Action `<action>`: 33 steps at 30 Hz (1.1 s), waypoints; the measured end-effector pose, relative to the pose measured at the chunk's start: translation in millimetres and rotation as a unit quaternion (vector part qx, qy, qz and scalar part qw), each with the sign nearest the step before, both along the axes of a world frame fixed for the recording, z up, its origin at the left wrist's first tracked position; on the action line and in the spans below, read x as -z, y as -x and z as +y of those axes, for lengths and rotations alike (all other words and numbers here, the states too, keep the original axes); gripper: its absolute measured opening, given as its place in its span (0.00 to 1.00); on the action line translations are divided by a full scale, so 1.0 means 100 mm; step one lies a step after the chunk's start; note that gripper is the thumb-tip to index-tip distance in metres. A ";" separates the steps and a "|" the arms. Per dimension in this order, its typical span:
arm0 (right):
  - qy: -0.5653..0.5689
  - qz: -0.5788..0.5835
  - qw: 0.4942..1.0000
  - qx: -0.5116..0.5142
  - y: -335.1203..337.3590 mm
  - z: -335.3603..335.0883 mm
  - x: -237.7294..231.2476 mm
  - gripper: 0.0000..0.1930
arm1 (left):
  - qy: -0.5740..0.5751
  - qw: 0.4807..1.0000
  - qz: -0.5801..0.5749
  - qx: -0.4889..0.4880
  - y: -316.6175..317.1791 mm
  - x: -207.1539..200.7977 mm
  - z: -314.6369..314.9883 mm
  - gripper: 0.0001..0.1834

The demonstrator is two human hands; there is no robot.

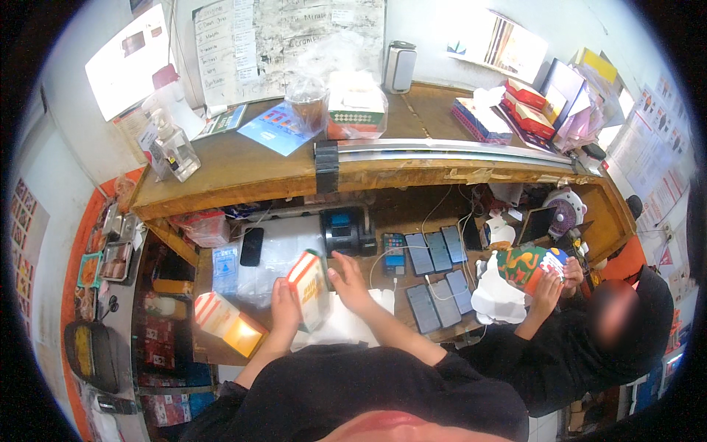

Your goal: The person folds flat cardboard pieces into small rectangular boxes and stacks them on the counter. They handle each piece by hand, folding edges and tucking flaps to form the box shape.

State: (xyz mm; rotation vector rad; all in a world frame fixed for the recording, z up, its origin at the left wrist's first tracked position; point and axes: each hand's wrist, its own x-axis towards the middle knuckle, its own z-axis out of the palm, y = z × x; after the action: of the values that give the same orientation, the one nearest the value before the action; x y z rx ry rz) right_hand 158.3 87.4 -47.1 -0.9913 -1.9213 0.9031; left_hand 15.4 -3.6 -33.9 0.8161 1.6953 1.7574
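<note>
In front of my body, my left hand point(286, 306) grips the left side of a small paper food carton point(305, 291), white, orange and green, which stands tilted. My right hand point(350, 283) is at the carton's right edge, fingers apart and stretched out; whether a fingertip touches it I cannot tell. White paper sheets point(339, 320) lie under my hands. To the left rests a second carton point(228, 324), striped orange and white with a yellow part.
Several phones point(434, 250) with charging cables lie right of my hands, near a black printer-like device point(347, 230). A black phone point(252, 247) rests on plastic-wrapped packs. At right, a co-worker's hands point(549, 287) hold a colourful carton point(526, 267). A wooden shelf point(243, 180) overhangs the desk.
</note>
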 end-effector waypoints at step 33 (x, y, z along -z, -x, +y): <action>-0.136 -0.068 0.973 -0.174 -0.23 -0.27 -0.16 0.06 | 0.164 0.903 0.034 0.395 0.27 -0.04 -0.14 0.18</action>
State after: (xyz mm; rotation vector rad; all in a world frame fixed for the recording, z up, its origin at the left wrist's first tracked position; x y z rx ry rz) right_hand 181.5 60.0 -31.6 -0.5757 -2.3088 0.7475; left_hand -11.4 -17.2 -30.4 1.1912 1.3508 0.8733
